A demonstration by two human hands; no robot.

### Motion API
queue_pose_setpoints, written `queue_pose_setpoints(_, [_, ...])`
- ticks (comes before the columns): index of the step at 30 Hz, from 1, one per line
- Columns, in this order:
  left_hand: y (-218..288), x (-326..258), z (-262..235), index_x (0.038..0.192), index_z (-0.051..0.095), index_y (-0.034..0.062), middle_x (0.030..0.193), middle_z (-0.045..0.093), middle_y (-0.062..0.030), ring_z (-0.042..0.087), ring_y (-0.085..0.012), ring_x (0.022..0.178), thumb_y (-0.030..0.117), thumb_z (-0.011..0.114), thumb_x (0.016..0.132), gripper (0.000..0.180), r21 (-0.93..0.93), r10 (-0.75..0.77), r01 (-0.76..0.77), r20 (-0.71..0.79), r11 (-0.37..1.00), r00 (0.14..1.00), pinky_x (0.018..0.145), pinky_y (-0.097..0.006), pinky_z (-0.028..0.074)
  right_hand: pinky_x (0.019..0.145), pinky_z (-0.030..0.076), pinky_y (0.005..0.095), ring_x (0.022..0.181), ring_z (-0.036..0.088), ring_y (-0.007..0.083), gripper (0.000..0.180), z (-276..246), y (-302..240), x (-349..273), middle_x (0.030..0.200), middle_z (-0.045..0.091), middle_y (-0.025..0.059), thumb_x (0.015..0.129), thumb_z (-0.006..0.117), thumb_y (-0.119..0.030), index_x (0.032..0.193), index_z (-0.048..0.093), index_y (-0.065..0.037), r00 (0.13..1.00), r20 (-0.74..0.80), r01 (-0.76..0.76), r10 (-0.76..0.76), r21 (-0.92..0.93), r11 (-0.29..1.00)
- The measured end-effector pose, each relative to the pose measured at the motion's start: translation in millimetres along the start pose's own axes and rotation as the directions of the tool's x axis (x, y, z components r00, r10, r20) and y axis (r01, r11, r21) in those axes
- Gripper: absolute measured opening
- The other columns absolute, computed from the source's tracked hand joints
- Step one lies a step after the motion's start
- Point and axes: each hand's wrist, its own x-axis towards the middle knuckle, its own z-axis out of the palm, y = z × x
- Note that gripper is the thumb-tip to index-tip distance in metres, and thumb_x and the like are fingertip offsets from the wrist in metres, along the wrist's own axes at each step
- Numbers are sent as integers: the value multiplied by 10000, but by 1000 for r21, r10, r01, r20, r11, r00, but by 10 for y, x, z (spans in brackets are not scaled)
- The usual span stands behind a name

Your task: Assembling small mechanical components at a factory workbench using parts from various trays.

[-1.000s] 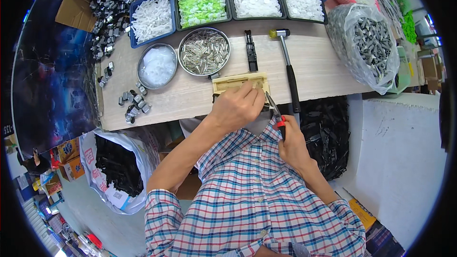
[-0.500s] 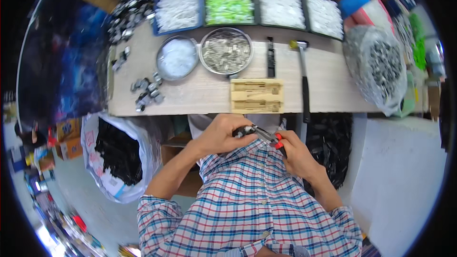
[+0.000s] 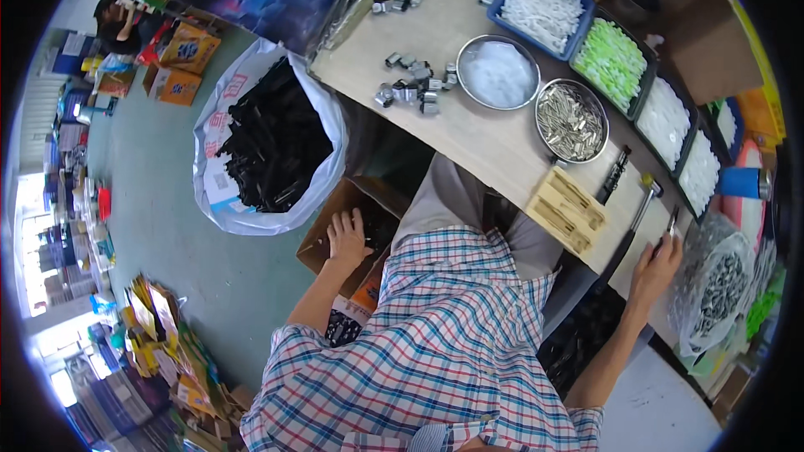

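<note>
Left hand is down off the bench, fingers spread open, reaching into the open brown cardboard box on the floor beside our knee; we can't tell whether it touches anything inside. Right hand sits at the near edge of the pale wooden workbench, fingers closed on slim metal pliers that stick up from the fist; red handle bits barely visible, so we can't tell more on the grip. Just left of that hand lies the hammer with a dark handle and metal head, head pointing away from us. Next to it is a flat tan wooden jig block with slots, and beyond that a narrow black tool. Farther back: a round steel bowl of small silver metal pieces, a round steel bowl of white bits, a blue tray of white plastic parts, a tray of light green plastic parts. Loose metal clips lie scattered at the bench's left end. A clear plastic bag of grey metal parts sits right of the right hand. On the floor, left of the box, a big white sack of black strips.
</note>
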Motion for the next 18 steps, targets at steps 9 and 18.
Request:
queue_pose_setpoints(9, [-1104, 1192, -1074, 1115, 650, 41, 973, 680, -178, 651, -402, 952, 46, 638, 850, 266, -344, -247, 252, 58, 904, 967, 833, -479, 530, 1085, 427, 424, 1309, 522, 350, 477, 208, -665, 826, 1371, 571, 142, 821, 531, 160, 1237, 638, -46, 867, 271, 294, -418, 400, 868])
queue_pose_setpoints(18, [-1674, 1292, -463, 1035, 670, 46, 1047, 714, -196, 685, -389, 990, 204, 781, 759, 337, -156, 42, 88, 677, 984, 735, 847, -477, 559, 898, 478, 414, 1078, 583, 350, 218, 241, -638, 935, 1131, 599, 148, 840, 647, 38, 1044, 635, -39, 887, 238, 323, -396, 294, 900])
